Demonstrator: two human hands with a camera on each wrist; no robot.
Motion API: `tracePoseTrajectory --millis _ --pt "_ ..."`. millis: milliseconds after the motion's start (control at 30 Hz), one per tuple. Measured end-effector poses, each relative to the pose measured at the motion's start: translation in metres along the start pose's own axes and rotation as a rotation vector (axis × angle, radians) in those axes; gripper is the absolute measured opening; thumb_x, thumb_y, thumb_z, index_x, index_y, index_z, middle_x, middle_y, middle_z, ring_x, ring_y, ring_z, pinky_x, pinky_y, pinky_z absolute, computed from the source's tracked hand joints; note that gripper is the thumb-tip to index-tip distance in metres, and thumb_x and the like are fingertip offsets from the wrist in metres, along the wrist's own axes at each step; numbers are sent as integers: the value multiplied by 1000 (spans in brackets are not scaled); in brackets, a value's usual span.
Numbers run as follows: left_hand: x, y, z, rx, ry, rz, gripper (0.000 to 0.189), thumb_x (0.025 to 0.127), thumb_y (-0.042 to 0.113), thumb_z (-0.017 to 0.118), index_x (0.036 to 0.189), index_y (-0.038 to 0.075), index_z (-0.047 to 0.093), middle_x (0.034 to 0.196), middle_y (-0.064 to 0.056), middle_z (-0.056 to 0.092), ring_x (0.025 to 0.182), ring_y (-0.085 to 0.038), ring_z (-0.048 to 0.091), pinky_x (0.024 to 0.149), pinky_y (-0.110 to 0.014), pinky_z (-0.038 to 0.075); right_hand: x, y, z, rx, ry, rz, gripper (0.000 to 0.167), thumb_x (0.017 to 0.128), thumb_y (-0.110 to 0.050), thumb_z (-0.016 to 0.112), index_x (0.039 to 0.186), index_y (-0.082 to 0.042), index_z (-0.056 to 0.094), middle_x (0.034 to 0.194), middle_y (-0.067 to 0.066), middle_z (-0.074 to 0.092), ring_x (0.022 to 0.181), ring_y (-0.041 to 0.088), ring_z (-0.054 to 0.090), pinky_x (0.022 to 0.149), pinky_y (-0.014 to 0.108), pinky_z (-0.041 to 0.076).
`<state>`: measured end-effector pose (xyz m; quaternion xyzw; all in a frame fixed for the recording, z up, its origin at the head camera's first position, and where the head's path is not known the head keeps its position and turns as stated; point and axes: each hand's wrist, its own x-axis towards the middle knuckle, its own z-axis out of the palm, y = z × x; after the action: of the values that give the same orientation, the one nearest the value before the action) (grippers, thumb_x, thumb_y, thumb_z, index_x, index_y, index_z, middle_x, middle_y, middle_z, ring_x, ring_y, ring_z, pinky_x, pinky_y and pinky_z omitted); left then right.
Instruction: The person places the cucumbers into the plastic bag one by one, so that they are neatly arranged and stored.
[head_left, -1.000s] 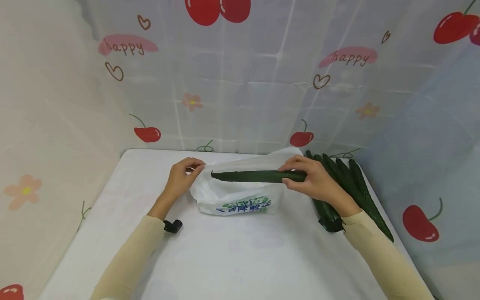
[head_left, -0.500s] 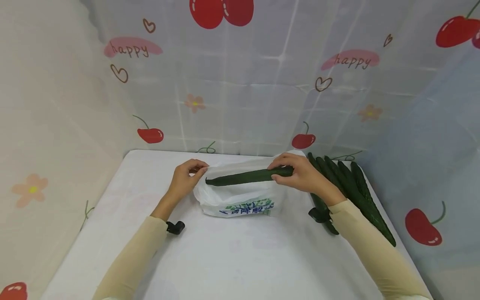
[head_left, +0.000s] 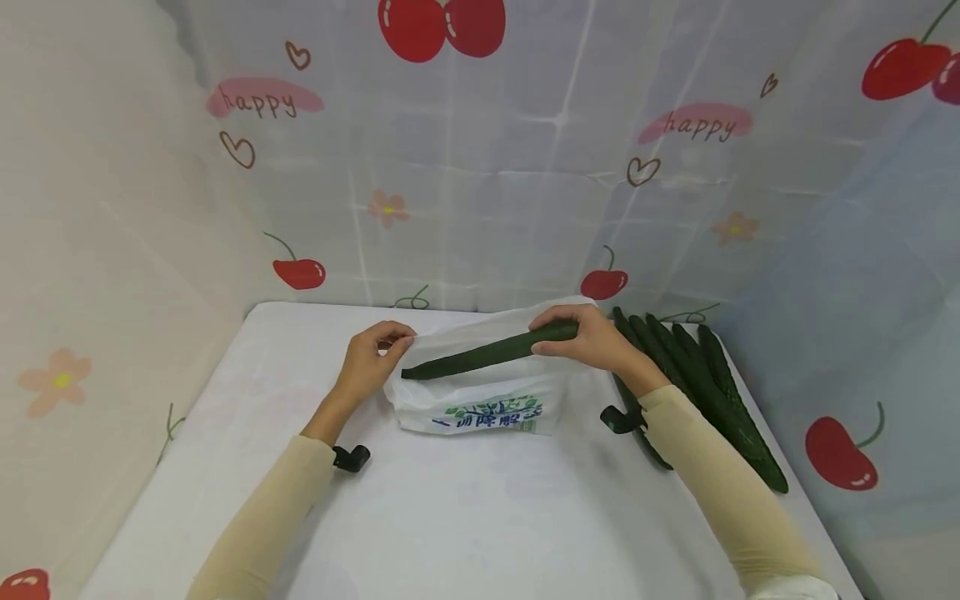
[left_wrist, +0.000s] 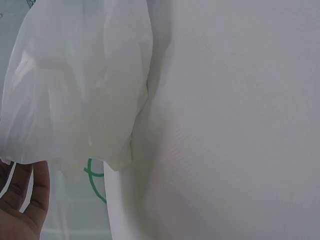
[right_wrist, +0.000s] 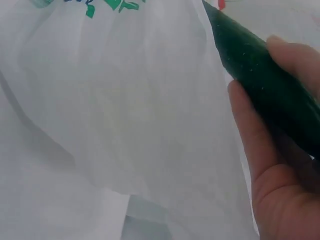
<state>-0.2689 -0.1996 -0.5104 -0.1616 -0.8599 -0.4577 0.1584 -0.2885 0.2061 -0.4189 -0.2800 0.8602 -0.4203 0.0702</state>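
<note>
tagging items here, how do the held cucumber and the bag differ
The cucumber is dark green; the bag is white with print. The cucumber is slim; the bag is broad, creased. The right hand grips the cucumber; the left hand pinches the bag's edge. Both are held.

Held cucumber (head_left: pixel 480 357): deep, dark green all along!
Bag (head_left: pixel 487 396): white, and there's green leaf print over blue lettering.
Cucumber pile (head_left: pixel 712 387): dark green too.
Sleeves (head_left: pixel 262 517): plain pale yellow.
Wrist devices (head_left: pixel 352 458): solid black.
Tabletop (head_left: pixel 465 517): white.
Back sheet (head_left: pixel 487 183): pale grey, and look, red cherries (head_left: pixel 299 274), brown hearts (head_left: pixel 237 150), peach flowers (head_left: pixel 387 208) with yellow centres, brown "happy" (head_left: pixel 262 101) on pink.
</note>
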Motion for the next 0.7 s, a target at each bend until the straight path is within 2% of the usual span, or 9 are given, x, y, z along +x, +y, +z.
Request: tracePoseTrajectory --millis 67,200,333,467,600,700 --pt "-1 0 0 1 1 4 13 107 21 70 115 15 77 110 -3 79 101 -21 73 91 -34 60 1 4 -1 31 -11 57 38 93 -26 87 128 -15 77 136 5 73 131 25 64 109 52 55" --pt "0 0 0 -2 5 -8 12 107 22 70 115 17 77 111 -2 78 103 -21 73 94 -40 60 3 11 -2 5 -40 130 41 95 -30 85 131 -13 76 140 9 72 138 31 61 116 60 50" --pt "0 0 0 -6 4 -15 12 107 22 70 115 18 77 111 -2 78 104 -20 72 96 -41 59 3 20 -2 -24 -86 162 39 99 -33 80 132 -14 76 142 11 71 135 33 65 114 61 52" --pt "-1 0 0 -2 1 -12 13 107 24 69 116 18 77 111 -1 78 103 -19 72 94 -39 57 3 30 0 -62 -107 166 36 101 -35 77 132 -16 76 138 10 73 122 30 71 110 59 55" --pt "-2 1 -1 -3 2 -7 13 107 23 70 115 18 77 110 -1 79 103 -19 72 93 -38 57 4 39 2 -128 -86 135 35 101 -36 77 130 -17 76 131 7 76 114 22 72 110 56 55" --pt "-2 1 -1 -2 9 -5 12 107 23 70 115 18 77 110 -1 79 103 -19 72 93 -37 57 4 42 3 -141 -71 116 38 100 -35 79 131 -14 76 132 8 76 108 23 76 104 55 59"
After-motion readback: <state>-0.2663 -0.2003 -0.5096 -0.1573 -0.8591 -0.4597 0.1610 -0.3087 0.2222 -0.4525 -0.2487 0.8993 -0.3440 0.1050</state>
